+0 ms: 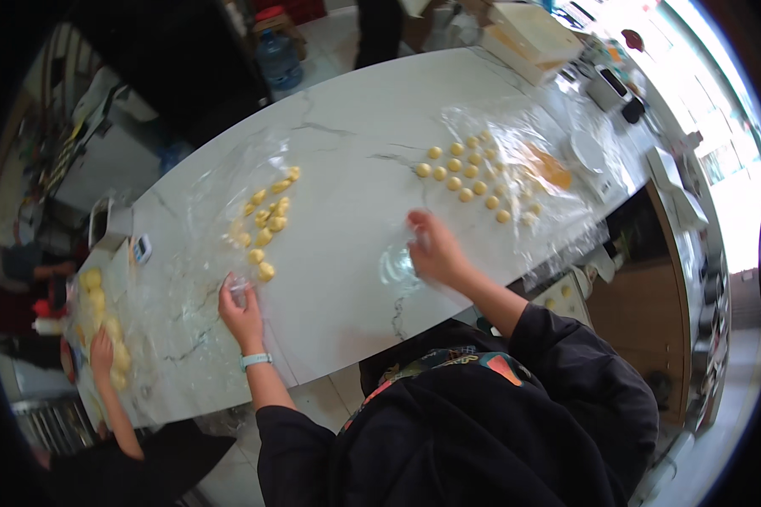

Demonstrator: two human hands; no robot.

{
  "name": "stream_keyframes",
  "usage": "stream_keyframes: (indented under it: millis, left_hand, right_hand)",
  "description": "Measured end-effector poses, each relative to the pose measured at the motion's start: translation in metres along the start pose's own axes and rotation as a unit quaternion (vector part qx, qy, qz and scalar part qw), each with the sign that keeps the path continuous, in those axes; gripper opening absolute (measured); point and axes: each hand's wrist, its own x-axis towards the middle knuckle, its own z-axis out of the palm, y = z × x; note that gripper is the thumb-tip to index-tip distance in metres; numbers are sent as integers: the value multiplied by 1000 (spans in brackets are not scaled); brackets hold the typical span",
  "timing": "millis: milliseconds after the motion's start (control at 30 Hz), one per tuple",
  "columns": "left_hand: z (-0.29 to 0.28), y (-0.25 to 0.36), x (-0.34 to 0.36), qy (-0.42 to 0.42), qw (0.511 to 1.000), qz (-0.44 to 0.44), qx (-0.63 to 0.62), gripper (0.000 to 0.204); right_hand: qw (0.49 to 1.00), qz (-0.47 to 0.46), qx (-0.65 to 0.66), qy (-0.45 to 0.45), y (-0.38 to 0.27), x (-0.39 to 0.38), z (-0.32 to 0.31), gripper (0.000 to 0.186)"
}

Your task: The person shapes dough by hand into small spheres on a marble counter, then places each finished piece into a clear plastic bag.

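Now apparently pinching clear plastic film beside yellow dough lumps

Seen from the head: gripping the film's near edge between thumb and fingertips of the left hand, just beside the nearest lump on the marbled tabletop. Holding the right hand, blurred and half-curled, above the surface, near round dough balls partly under a second plastic sheet; cannot tell if gripping something.

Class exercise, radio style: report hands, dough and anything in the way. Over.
Left hand at left plastic sheet; right hand blurred; both grips unclear. Yellow dough lumps left, balls right. Right plastic sheet partly covers balls.
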Motion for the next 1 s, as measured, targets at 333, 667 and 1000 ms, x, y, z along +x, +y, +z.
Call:
stream_keyframes:
  millis: [333, 667, 1000]
  left_hand:
    - [-9, 26, 3, 5, 999, 20, 32, 34]
    - [-8, 16, 2, 0, 999, 22, 40, 36]
    - [4, 6, 3, -6, 998, 33, 53, 38]
  right_hand:
    - [982, -166, -70, -51, -30, 163, 143, 27]
    - [953, 95, 287, 3, -17, 91, 85, 24]
    - [998, -21, -41, -31, -8, -26, -37, 28]
